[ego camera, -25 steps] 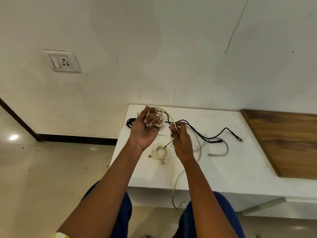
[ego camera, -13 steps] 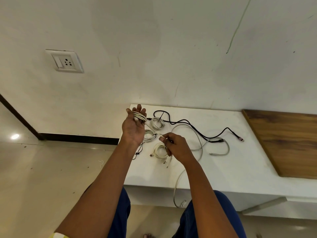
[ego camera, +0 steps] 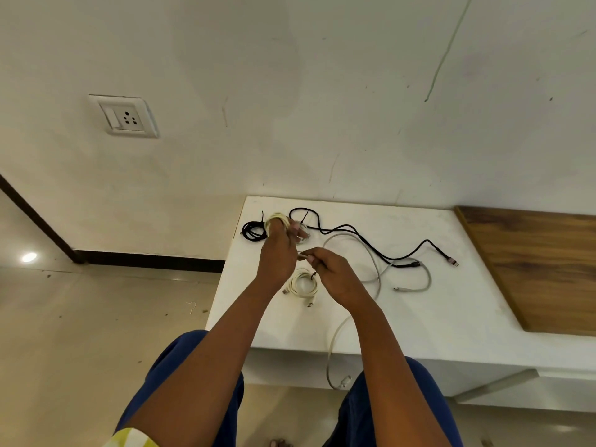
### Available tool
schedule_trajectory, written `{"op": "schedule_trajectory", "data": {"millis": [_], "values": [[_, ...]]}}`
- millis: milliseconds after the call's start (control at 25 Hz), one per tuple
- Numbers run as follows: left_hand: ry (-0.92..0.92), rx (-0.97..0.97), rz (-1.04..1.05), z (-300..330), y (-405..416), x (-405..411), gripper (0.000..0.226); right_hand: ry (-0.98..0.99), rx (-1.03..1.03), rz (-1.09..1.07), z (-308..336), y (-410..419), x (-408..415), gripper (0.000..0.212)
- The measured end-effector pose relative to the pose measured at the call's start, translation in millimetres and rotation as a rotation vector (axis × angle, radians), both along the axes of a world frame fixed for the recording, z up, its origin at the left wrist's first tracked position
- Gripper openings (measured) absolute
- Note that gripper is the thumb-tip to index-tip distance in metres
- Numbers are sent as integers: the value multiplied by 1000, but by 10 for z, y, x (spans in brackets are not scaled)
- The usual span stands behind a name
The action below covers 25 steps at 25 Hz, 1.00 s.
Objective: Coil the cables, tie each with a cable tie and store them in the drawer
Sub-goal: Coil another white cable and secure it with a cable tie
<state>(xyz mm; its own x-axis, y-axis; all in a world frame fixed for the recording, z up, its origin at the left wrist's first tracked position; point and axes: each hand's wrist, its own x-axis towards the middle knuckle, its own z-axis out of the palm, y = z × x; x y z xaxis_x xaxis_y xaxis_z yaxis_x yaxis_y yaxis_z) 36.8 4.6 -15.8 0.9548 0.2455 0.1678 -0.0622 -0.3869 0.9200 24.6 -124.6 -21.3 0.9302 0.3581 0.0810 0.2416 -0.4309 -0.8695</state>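
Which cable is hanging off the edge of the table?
The long loose white cable. It droops over the table's front edge between the person's knees, while the loose black cable and the coiled ones lie fully on top.

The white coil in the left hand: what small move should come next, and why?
Probably wrap the thin tie around the white coil and close it. The left hand grips the coil above the white counter, and the right hand pinches what looks like a thin dark tie just beside it. I see no tie around this coil yet.
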Motion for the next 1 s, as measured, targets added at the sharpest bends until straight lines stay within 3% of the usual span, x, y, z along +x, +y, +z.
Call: {"op": "schedule_trajectory", "data": {"millis": [120,160,240,400,480,640,720,800,1000], "values": [[-60,351,-105,-28,-3,-48,6,-219,-238,-69,-19,-66,30,25],[-49,384,-137,-27,-9,-54,5,-263,-318,-86,-21,-83,33,25],[24,349,-203,-23,-3,-57,13,-286,-286,-105,-15,-94,26,22],[215,94,-296,-32,6,-103,33,-147,34,-197,54,-137,24,7],[282,-48,-330,-8,2,-106,39,-158,75,-203,72,-159,20,11],[452,-513,-476,81,13,-87,46,-196,97,-218,78,-171,26,15],[485,-736,-556,121,15,-98,45,-140,140,-193,74,-137,21,19],[479,-905,-579,140,2,-100,45,-35,311,-148,77,-69,-5,28],[439,-1147,-546,136,-65,-113,51,122,542,-164,100,55,-86,35]]}}
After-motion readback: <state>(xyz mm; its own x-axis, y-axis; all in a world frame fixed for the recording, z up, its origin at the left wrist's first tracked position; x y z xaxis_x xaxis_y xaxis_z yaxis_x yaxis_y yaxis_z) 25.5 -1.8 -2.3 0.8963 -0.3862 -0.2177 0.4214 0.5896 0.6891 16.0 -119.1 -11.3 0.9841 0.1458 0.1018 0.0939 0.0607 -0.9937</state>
